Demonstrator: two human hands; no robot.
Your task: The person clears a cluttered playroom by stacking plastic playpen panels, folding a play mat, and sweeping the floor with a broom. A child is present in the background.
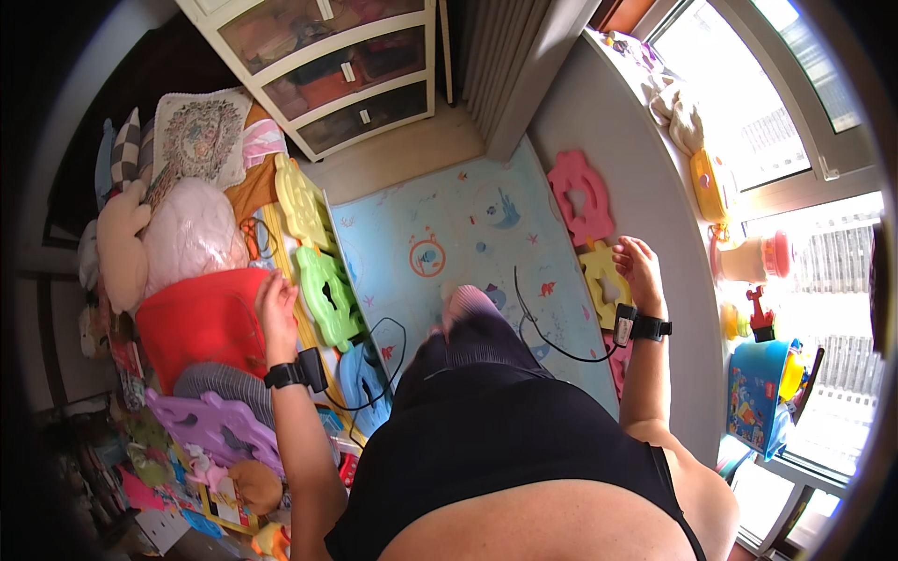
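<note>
My left hand (278, 308) is raised beside a red fabric item (203, 326), fingers loosely curled and apart, holding nothing. My right hand (640, 270) is lifted near a yellow plastic play-fence panel (605, 277) by the wall, also with nothing in it. Each wrist wears a black strap with a small black device and a cable. A pink panel (581, 196) leans against the wall. On the left, a pale yellow panel (303, 200), a green panel (330, 294) and a blue panel (363, 386) stand along the mat's edge. Between my arms, my feet rest on a blue patterned play mat (449, 210).
A white drawer cabinet (351, 98) stands ahead, next to a grey curtain (505, 70). Piled at left are a white plastic-wrapped bundle (193, 231), cushions and a purple panel (217, 428). The windowsill holds a yellow case (711, 186) and a blue toy bin (758, 396). Loose cables hang near my legs.
</note>
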